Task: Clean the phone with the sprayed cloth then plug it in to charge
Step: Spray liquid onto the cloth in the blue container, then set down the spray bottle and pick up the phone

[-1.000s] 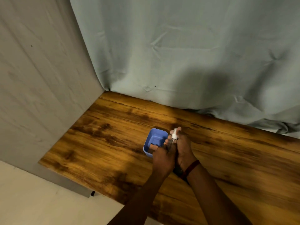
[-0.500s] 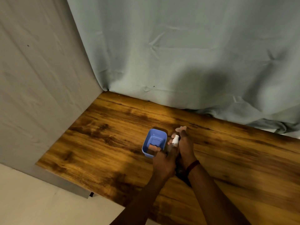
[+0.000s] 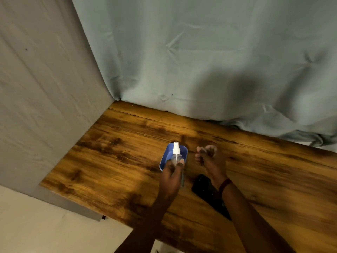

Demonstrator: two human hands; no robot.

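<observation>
1. Over the blue tray (image 3: 183, 152), the left hand (image 3: 171, 176) grips the spray bottle (image 3: 176, 156); released carelessly, it could topple.
2. Right hand (image 3: 207, 157) hovers loosely curled, apparently empty.
3. Phone (image 3: 202, 185) lies under that wrist; a dropped forearm might shove it.

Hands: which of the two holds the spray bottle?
The left hand, its fingers wrapped round the clear spray bottle above the blue tray. The right hand holds nothing; its fingers are loosely curled.
</observation>
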